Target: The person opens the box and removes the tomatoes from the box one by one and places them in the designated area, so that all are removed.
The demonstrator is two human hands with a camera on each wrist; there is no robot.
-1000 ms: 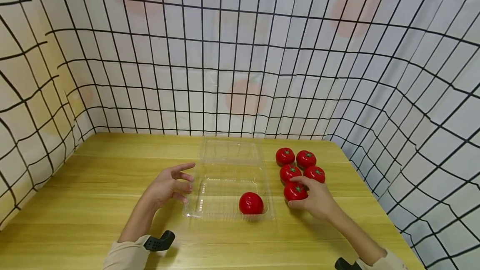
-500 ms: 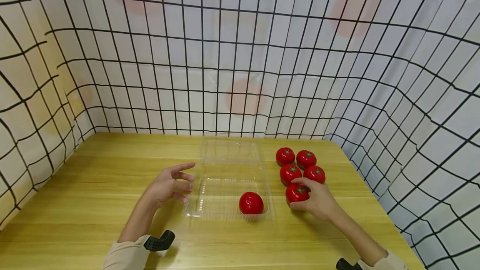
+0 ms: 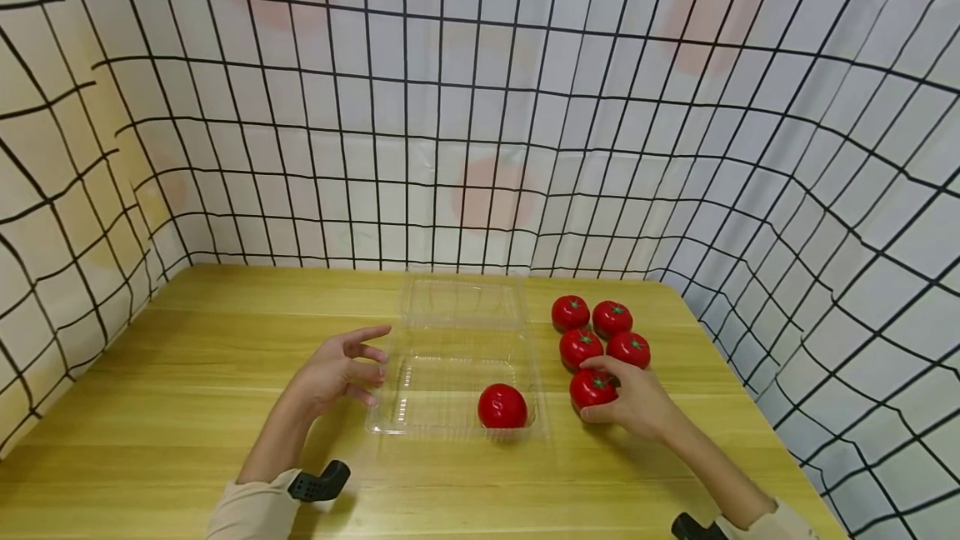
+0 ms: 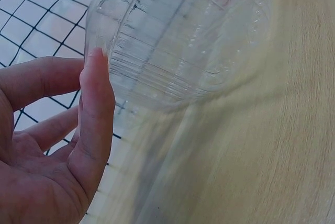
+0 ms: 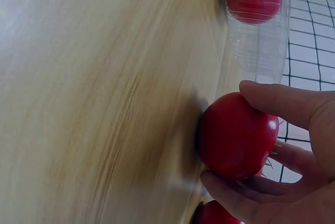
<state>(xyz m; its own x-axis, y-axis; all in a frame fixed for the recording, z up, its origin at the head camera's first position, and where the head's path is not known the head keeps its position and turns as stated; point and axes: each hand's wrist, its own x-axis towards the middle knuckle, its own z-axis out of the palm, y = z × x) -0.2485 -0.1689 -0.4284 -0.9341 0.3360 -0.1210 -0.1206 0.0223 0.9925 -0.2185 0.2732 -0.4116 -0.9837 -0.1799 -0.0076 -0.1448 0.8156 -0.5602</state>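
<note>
My right hand [image 3: 634,397] holds a red tomato [image 5: 236,135] between thumb and fingers, close over the table. Its green calyx faces up in the head view. A hinged clear plastic box [image 3: 442,390] lies with its lid [image 3: 463,302] folded back. In the box's front right corner sits another tomato [image 3: 502,407]. My left hand [image 3: 337,373] is at the box's left side, fingers loosely bent, with one fingertip right at the rim [image 4: 99,41] in the left wrist view.
Several more tomatoes [image 3: 581,348] stand grouped behind the held one, right of the box. Black wire mesh [image 3: 480,140] with white patterned sheeting behind it walls the back and sides of the wooden table [image 3: 187,357].
The held tomato has shifted slightly toward the front, away from the tomato behind it, with my right hand around it. My left hand and the box have stayed put.
</note>
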